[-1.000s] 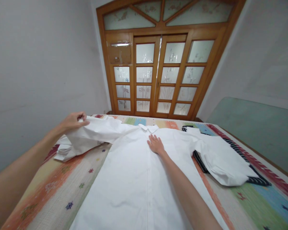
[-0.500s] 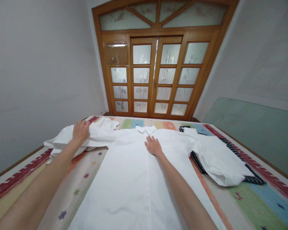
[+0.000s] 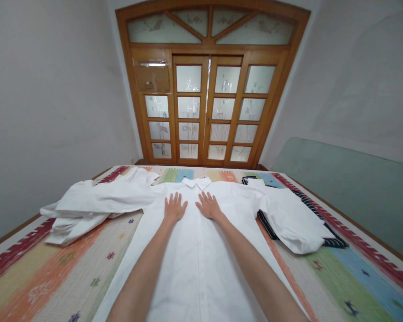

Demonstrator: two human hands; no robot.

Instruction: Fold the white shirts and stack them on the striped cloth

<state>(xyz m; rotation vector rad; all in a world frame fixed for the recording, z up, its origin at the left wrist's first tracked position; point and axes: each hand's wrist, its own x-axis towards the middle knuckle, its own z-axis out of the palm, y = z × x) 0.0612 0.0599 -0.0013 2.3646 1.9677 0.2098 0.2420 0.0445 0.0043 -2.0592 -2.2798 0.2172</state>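
a long-sleeved white shirt (image 3: 198,268) lies face up at the center of the view, reaching from just below the middle down past the bottom edge at 6 o'clock, its collar (image 3: 196,182) pointing away toward 12 o'clock. both of the wearer's bare hands rest on its upper chest, palms down, grasping nothing: the left hand (image 3: 175,207) toward 7 o'clock, the right hand (image 3: 208,206) near 6 o'clock, fingers spread and extended toward the collar. the button strip (image 3: 199,250) runs down between the two forearms. one sleeve (image 3: 110,197) stretches out between 8 and 9 o'clock, over and beside more rumpled white cloth. toward 4 o'clock, the other sleeve (image 3: 290,221) and further white fabric overlap a black garment with pale stripes (image 3: 336,241); where one white piece ends and another begins is hard to tell. beneath everything is a colorful cover (image 3: 57,268) with bands of orange, green, blue and cream and small star-like motifs. a pale green panel (image 3: 349,179) stands at 3 o'clock against a gray wall, and wooden doors (image 3: 205,134) with frosted, plant-patterned panes fill 12 o'clock.
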